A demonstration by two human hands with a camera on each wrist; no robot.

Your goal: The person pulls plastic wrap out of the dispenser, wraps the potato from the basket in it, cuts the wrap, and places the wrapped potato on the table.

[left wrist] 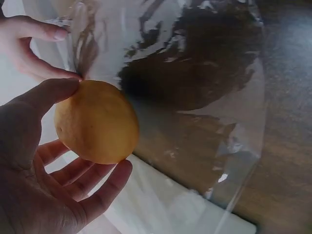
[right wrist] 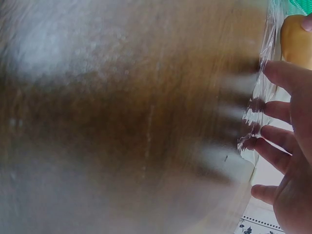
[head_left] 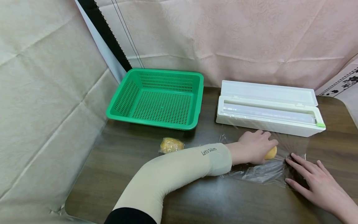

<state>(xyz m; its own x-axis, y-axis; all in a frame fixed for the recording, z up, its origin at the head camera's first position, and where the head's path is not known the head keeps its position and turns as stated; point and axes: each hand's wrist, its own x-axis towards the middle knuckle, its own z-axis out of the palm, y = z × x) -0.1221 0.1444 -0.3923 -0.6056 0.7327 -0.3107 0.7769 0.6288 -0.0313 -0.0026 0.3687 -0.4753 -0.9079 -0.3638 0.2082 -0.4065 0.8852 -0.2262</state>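
Note:
My left hand [head_left: 253, 147] holds a round orange-yellow fruit [left wrist: 97, 122], thumb on one side and fingers around the other, above a sheet of clear cling film [head_left: 263, 171]. The film stretches out from the white dispenser box [head_left: 268, 124] and lies wrinkled over the table. To the right, my right hand [head_left: 314, 182] has its fingers spread, and its fingertips [right wrist: 273, 109] touch the film's bunched edge. Left of the left sleeve sits another yellow fruit [head_left: 171, 145] wrapped in film, partly covered by the forearm in the head view.
A green plastic basket [head_left: 156, 125] stands at the back left of the dark wooden table [head_left: 128, 161]. The dispenser's lid [head_left: 268, 92] is raised at the back, showing the film roll [head_left: 268, 113]. Pale cloth [head_left: 223, 40] hangs behind the table.

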